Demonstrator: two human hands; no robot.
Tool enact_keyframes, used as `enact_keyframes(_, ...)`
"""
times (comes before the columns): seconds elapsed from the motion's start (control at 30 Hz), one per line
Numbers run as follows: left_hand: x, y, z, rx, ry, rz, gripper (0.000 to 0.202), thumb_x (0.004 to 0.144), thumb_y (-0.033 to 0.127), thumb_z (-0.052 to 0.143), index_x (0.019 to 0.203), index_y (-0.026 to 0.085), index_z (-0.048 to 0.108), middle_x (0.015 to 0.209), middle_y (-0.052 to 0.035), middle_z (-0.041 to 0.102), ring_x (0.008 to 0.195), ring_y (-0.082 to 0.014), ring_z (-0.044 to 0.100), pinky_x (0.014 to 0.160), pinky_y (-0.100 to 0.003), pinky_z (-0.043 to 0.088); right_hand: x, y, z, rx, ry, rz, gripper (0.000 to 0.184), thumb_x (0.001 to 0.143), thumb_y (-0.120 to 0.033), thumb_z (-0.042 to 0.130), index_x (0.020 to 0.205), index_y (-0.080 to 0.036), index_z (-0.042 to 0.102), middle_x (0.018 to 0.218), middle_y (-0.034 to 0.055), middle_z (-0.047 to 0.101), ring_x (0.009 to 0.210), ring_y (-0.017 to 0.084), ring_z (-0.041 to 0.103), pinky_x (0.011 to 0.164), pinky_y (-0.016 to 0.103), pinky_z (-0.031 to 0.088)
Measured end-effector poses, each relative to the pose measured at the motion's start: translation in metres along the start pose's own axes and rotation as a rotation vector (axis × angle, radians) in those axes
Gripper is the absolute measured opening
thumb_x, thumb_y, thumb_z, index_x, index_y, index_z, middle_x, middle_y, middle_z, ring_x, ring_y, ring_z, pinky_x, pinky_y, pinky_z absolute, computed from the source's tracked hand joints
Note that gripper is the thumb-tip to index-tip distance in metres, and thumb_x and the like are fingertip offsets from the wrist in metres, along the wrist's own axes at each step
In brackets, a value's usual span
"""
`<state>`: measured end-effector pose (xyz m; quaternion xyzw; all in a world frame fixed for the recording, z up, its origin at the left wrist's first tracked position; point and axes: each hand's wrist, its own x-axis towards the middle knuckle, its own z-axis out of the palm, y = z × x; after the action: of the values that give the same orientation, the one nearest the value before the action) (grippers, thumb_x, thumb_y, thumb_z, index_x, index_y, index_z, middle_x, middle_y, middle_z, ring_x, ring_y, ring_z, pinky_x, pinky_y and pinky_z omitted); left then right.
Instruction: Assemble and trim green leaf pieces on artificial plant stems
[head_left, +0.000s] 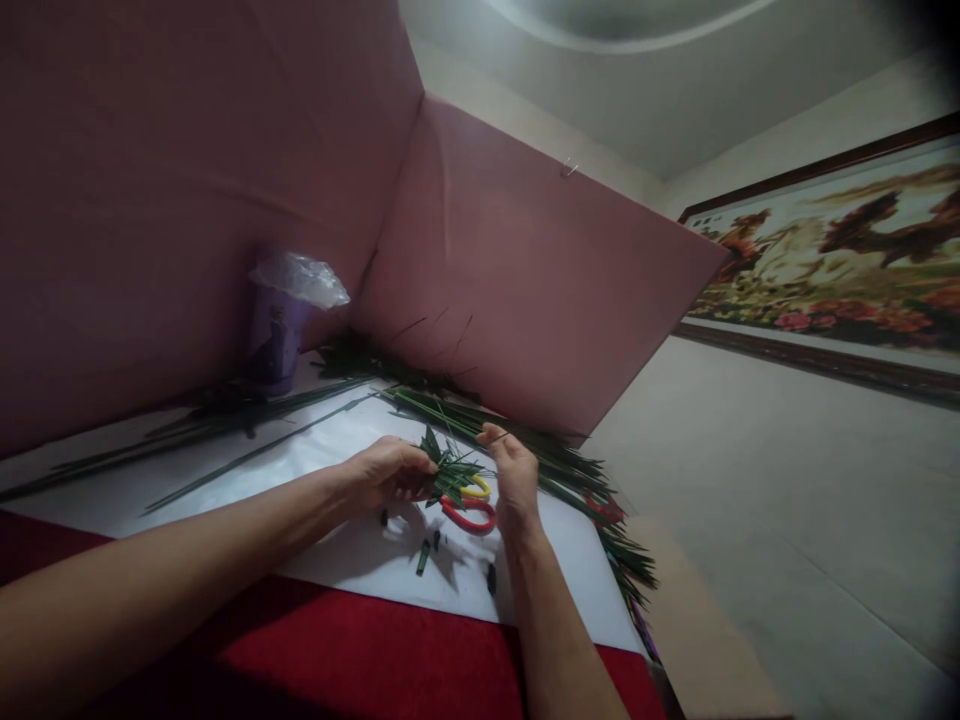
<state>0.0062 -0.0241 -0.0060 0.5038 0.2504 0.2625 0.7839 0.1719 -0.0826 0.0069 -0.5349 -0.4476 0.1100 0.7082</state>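
Two bare hands at work near the frame's centre: left hand (394, 468) pinching one folded green leaf piece (448, 478), right hand (516, 475) with fingertips drawn together on what looks like a thin leaf strip (466, 458) just above it. Leaf piece sits between the hands; one pair of scissors (469, 527) shows beneath it, two handle loops, red and yellow, blades hidden. Four dark leaf scraps (424, 557) around the scissors. Long green leaves, too many to count: one spread at centre left, one bundle (540, 455) running toward lower right. One purple cup (274, 340), left of centre, clear plastic on top. Two pink panels (525, 270) meet behind. White sheet (592, 590) ends at a slanting front edge against red cloth (360, 650); room for moving left of the scraps and right of the right forearm, bounded there by leaf tips.
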Motion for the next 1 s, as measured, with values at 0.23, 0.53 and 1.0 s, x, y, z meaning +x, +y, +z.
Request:
enact_keyframes(0.23,-0.004,0.005,0.002,-0.161,0.127,-0.034,0.01,0.052,0.011,0.062,0.062,0.01,0.06,0.056,-0.0062,0.064,0.051,-0.0145,0.059,0.058,-0.027,0.049,-0.016,-0.015,0.01,-0.146,-0.377,-0.086,0.008,0.067,-0.025,0.064,0.069,-0.02,0.071,0.103,0.0068,0.062,0.104,0.025,0.051,0.085,0.036,0.039)
enact_keyframes(0.53,-0.004,0.003,0.005,-0.152,0.126,-0.039,0.008,0.052,0.008,0.058,0.06,0.011,0.06,0.053,-0.0031,0.062,0.05,-0.0128,0.056,0.059,-0.029,0.05,-0.022,-0.017,0.015,-0.335,-0.305,-0.249,0.015,0.069,-0.022,0.064,0.055,-0.019,0.06,0.095,0.0042,0.065,0.098,0.022,0.051,0.089,0.036,0.032)
enact_keyframes(1.0,-0.006,-0.002,0.01,-0.118,0.107,-0.079,0.006,0.055,0.007,0.056,0.05,0.008,0.059,0.049,-0.0083,0.062,0.049,-0.0147,0.057,0.055,-0.027,0.047,-0.011,0.004,0.007,-0.257,-0.108,-0.075,0.022,0.068,-0.031,0.062,0.052,-0.016,0.055,0.091,0.0089,0.064,0.092,0.023,0.054,0.083,0.036,0.036)
